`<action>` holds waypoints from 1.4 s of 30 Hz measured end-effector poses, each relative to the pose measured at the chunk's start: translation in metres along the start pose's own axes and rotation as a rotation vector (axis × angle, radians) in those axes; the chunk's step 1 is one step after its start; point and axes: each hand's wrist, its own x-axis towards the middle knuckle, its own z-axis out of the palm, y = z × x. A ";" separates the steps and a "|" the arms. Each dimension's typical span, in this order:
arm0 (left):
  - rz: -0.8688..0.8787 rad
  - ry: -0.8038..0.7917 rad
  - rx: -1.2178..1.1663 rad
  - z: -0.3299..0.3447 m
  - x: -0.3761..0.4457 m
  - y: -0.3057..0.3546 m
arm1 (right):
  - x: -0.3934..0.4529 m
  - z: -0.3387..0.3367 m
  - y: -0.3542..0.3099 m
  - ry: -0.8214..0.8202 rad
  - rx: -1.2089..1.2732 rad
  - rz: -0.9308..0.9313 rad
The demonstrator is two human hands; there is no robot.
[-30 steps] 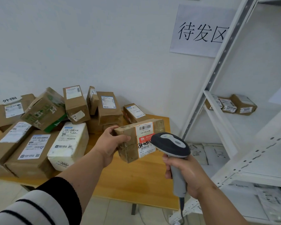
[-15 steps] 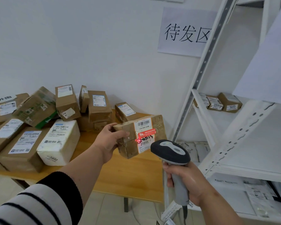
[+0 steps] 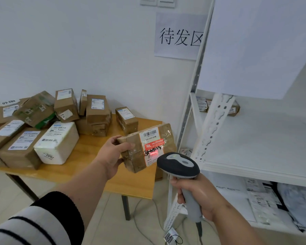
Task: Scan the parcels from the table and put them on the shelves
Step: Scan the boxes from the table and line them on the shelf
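The left hand point(image 3: 111, 156) grips the brown parcel point(image 3: 147, 147) by its left end, long axis running rightward from the grip toward the shelf point(image 3: 254, 167). The right hand point(image 3: 200, 197), wrapped around the scanner point(image 3: 179, 167), sits just below the label, red beam on it.

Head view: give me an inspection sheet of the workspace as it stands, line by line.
Surface: wooden table, parcels piled on its left and rear.
Job's things: taped cardboard parcel held above the table's right end; red scan light on its label. Scanner aimed at it.
Clutter: white foam box among brown boxes; sheet over the shelf post.
Grippers: left hand grips the parcel's left end; right hand grips the scanner handle.
Cables: scanner cord hangs down; thin cable on the floor.
Surroundings: white shelving at right, few boxes at the back, bags below; wall sign.
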 end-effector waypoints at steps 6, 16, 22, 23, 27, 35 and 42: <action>0.006 0.003 0.009 0.015 -0.025 -0.013 | -0.028 -0.017 0.010 0.000 -0.013 -0.011; -0.062 -0.155 0.082 0.040 -0.038 -0.023 | -0.066 -0.034 0.021 0.207 0.077 0.003; -0.172 -0.279 0.090 0.057 -0.044 -0.037 | -0.083 -0.044 0.029 0.440 0.184 -0.005; -0.181 -0.311 0.097 0.061 -0.046 -0.041 | -0.087 -0.046 0.032 0.478 0.195 -0.008; -0.229 -0.407 0.156 0.084 -0.056 -0.053 | -0.102 -0.063 0.051 0.590 0.246 0.001; -0.252 -0.465 0.230 0.170 -0.068 -0.071 | -0.121 -0.137 0.067 0.588 0.430 -0.052; -0.212 -0.324 0.188 0.274 -0.061 -0.094 | -0.108 -0.236 0.062 0.562 0.435 -0.085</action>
